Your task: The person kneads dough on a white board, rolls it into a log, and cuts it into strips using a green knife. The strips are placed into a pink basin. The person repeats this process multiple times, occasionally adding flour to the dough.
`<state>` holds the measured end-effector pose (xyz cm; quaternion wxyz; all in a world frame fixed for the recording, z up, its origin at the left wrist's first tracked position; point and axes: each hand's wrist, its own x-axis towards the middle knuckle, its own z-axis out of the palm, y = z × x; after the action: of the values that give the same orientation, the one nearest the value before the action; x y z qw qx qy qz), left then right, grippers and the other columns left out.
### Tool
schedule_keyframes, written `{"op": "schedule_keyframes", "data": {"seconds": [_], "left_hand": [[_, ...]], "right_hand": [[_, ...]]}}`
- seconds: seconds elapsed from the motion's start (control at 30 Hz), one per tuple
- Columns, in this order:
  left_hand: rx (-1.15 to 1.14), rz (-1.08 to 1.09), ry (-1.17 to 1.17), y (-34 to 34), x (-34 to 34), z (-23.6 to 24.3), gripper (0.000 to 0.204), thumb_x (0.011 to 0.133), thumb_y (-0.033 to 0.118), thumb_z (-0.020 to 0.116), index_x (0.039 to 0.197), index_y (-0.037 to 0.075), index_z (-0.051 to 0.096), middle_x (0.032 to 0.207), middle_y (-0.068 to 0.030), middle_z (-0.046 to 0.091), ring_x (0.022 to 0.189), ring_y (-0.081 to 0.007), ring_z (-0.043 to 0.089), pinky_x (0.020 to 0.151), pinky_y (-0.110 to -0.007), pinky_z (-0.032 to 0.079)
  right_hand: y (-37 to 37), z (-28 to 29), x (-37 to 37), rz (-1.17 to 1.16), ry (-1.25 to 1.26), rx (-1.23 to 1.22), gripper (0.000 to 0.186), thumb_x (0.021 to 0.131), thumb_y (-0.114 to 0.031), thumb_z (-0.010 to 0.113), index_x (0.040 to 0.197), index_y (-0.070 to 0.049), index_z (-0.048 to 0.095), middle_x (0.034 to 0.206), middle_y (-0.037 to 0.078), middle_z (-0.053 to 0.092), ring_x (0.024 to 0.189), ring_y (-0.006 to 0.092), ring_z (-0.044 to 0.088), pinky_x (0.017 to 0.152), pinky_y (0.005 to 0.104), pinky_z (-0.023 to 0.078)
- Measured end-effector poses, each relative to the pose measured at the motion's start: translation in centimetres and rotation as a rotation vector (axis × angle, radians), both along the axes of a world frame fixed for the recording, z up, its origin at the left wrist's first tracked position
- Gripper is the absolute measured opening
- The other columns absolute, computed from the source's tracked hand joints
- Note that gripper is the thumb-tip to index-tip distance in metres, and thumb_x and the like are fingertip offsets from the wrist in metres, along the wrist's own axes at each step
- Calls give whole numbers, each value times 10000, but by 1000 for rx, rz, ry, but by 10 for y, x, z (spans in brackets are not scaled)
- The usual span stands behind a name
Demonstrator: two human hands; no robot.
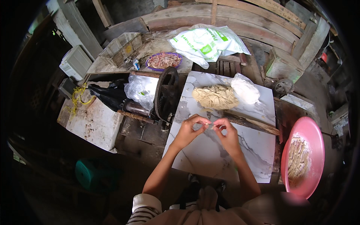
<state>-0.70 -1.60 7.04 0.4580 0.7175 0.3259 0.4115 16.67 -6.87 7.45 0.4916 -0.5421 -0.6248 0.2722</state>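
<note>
Above the white marble-patterned board (195, 152), my left hand (189, 131) and my right hand (227, 137) meet almost fingertip to fingertip. Each is closed in a pinch, with small pale bits at the fingertips, too small to name. Just beyond them a large lump of tan dough (215, 97) lies on the board. Touching its right side is a clear plastic bag of white powder (245, 89). A worn wooden stick (252, 123) lies slantwise across the board, between the dough and my right hand.
To the right stands a pink basin (318, 150) holding floured dough strips (298, 159). Left of the board is a machine with a dark toothed wheel (165, 93). Behind lie a white-and-green sack (210, 43) and a purple tray (164, 68) of thin reddish pieces. A green stool (84, 174) stands lower left.
</note>
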Motion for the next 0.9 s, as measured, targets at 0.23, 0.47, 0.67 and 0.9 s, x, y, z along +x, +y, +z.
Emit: {"op": "schedule_keyframes", "data": {"seconds": [0.23, 0.47, 0.67, 0.9], "left_hand": [[64, -126, -182, -36, 71, 66, 126, 768, 43, 724, 852, 21, 632, 842, -38, 636, 769, -113, 598, 707, -258, 466], [195, -417, -215, -102, 213, 101, 143, 767, 24, 718, 839, 46, 596, 819, -10, 625, 748, -81, 541, 723, -253, 441], [279, -553, -45, -170, 335, 91, 158, 769, 97, 731, 844, 43, 603, 821, -17, 635, 751, -113, 573, 719, -259, 451], [295, -688, 393, -224, 406, 47, 198, 782, 176, 710, 905, 63, 603, 830, -82, 668, 778, -226, 655, 683, -335, 505]], "right_hand": [[-77, 84, 85, -200, -137, 170, 124, 802, -2, 648, 922, -33, 657, 845, 70, 605, 681, 159, 554, 649, 270, 452], [-194, 130, 215, -534, -251, 151, 68, 803, -55, 674, 852, -20, 643, 817, 70, 603, 656, 138, 534, 593, 268, 429], [-282, 124, 314, -553, -354, 57, 73, 786, -41, 681, 827, -11, 629, 779, 86, 604, 642, 183, 554, 585, 300, 447], [-323, 54, 384, -291, -587, -403, 151, 827, -193, 626, 872, -49, 616, 874, 124, 633, 850, 302, 629, 722, 415, 500]]}}
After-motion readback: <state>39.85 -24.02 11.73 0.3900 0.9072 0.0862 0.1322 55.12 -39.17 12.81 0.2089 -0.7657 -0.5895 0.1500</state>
